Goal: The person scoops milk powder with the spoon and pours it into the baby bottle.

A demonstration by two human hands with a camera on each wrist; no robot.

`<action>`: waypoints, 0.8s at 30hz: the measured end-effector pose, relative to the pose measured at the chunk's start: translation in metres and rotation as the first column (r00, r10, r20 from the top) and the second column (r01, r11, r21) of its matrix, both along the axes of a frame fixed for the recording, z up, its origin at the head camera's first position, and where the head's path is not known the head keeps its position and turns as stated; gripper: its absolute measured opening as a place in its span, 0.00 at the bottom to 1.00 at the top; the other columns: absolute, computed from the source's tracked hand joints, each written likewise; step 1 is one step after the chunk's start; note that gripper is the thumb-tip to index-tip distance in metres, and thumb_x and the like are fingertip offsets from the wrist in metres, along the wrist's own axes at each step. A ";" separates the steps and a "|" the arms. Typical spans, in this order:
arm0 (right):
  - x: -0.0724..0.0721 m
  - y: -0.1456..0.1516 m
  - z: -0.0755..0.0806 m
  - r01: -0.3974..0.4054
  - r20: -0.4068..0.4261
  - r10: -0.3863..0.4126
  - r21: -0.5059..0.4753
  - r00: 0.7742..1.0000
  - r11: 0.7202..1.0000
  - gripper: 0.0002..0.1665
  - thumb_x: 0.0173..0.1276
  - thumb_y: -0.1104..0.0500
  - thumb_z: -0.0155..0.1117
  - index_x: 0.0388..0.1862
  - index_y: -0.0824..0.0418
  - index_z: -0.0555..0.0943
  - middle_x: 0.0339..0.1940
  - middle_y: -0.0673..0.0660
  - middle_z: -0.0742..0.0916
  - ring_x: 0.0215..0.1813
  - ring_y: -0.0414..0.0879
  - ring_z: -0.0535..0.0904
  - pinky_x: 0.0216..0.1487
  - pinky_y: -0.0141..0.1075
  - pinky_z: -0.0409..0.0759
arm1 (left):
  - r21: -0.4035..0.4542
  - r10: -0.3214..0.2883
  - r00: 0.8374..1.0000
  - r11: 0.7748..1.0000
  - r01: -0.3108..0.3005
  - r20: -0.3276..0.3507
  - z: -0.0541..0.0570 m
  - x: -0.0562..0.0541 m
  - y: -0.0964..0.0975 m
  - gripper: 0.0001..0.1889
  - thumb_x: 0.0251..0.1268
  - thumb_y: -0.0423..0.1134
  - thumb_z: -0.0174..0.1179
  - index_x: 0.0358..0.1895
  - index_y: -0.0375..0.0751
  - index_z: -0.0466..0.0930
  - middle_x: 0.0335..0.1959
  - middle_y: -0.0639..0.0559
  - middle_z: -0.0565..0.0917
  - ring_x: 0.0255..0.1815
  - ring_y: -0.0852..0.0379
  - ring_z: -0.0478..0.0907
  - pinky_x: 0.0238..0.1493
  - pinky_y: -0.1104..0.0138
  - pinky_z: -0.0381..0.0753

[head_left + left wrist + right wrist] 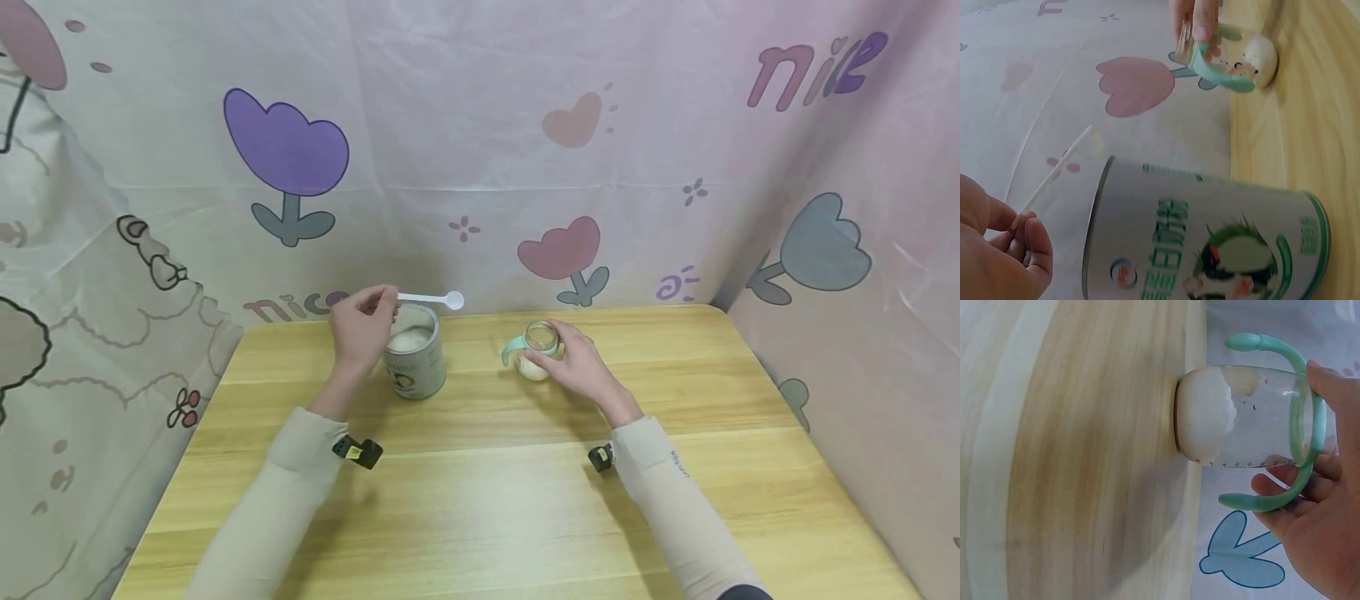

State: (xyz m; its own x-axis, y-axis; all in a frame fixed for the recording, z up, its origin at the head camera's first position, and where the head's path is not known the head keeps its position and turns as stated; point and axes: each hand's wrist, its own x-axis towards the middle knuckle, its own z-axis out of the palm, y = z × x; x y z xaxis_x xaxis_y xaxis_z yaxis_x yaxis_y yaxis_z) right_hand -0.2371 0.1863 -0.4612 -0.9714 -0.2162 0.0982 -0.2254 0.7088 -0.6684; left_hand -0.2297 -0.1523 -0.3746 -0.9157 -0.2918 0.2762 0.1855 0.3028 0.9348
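My left hand (358, 332) pinches the end of a white measuring spoon (453, 300) by its long handle. The spoon is level above the rim of an open milk powder can (417, 377), its bowl past the can's right side. White powder (410, 338) shows inside the can. To the right, my right hand (579, 367) grips the neck of a clear baby bottle (1260, 412) at its green two-handled ring (1317, 425). The bottle stands upright on the table without a lid, with white powder (1207, 415) at its bottom. Whether the spoon's bowl holds powder I cannot tell.
The wooden table (480, 517) carries the can and bottle near its back edge. Behind it hangs a printed cloth (450, 150), and more cloth covers both sides. A small black camera (358, 452) sits on the left wrist, another (600, 457) on the right.
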 end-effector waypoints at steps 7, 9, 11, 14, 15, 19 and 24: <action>0.000 0.000 -0.001 0.003 -0.003 -0.003 -0.008 1.000 1.000 0.50 0.73 0.36 0.68 0.81 0.63 0.65 0.81 0.67 0.71 0.82 0.67 0.64 0.83 0.63 0.59 | -0.031 0.026 0.999 0.999 -0.026 0.024 -0.004 0.006 -0.017 0.14 0.78 0.40 0.62 0.52 0.31 0.89 0.44 0.32 0.90 0.33 0.63 0.85 0.36 0.80 0.83; -0.001 0.000 -0.002 0.005 -0.005 -0.005 -0.006 1.000 1.000 0.50 0.73 0.36 0.68 0.81 0.63 0.65 0.81 0.67 0.72 0.82 0.67 0.64 0.83 0.63 0.59 | -0.031 0.033 0.999 0.999 -0.033 0.026 -0.005 0.007 -0.022 0.14 0.78 0.40 0.62 0.52 0.31 0.89 0.44 0.31 0.90 0.33 0.65 0.84 0.36 0.81 0.82; -0.001 0.001 -0.002 0.006 -0.007 -0.006 0.001 1.000 1.000 0.49 0.73 0.36 0.68 0.81 0.62 0.65 0.81 0.67 0.72 0.82 0.67 0.64 0.83 0.63 0.59 | -0.026 0.036 0.999 0.999 -0.036 0.026 -0.006 0.009 -0.025 0.15 0.78 0.40 0.62 0.52 0.30 0.88 0.44 0.30 0.89 0.32 0.67 0.83 0.37 0.81 0.82; -0.001 0.001 -0.002 0.004 -0.008 -0.004 0.006 1.000 1.000 0.49 0.73 0.36 0.68 0.81 0.61 0.65 0.81 0.67 0.71 0.82 0.67 0.64 0.83 0.63 0.59 | -0.005 0.031 0.999 0.999 -0.031 0.020 -0.007 0.011 -0.029 0.15 0.77 0.38 0.63 0.51 0.28 0.88 0.44 0.27 0.89 0.31 0.71 0.83 0.37 0.81 0.83; -0.001 0.000 -0.001 0.003 -0.010 -0.003 0.005 1.000 1.000 0.49 0.73 0.36 0.68 0.81 0.61 0.65 0.81 0.67 0.72 0.82 0.67 0.64 0.82 0.63 0.59 | -0.003 0.030 0.999 1.000 -0.029 0.017 -0.008 0.012 -0.030 0.15 0.77 0.38 0.63 0.51 0.27 0.88 0.44 0.27 0.89 0.30 0.73 0.82 0.36 0.82 0.83; 0.000 0.000 -0.001 0.002 -0.008 -0.002 -0.002 1.000 1.000 0.49 0.73 0.37 0.69 0.81 0.62 0.65 0.80 0.67 0.72 0.82 0.67 0.64 0.82 0.63 0.59 | -0.006 0.030 1.000 1.000 -0.030 0.007 -0.011 0.013 -0.034 0.15 0.76 0.37 0.63 0.51 0.25 0.88 0.43 0.27 0.89 0.29 0.75 0.82 0.34 0.82 0.83; 0.001 0.000 0.000 0.000 -0.011 0.000 0.000 1.000 1.000 0.49 0.73 0.37 0.69 0.81 0.62 0.65 0.80 0.67 0.72 0.81 0.67 0.65 0.82 0.64 0.59 | -0.042 0.057 0.998 0.997 -0.057 0.003 -0.014 0.014 -0.037 0.13 0.76 0.37 0.64 0.50 0.28 0.89 0.39 0.33 0.91 0.27 0.74 0.82 0.33 0.81 0.83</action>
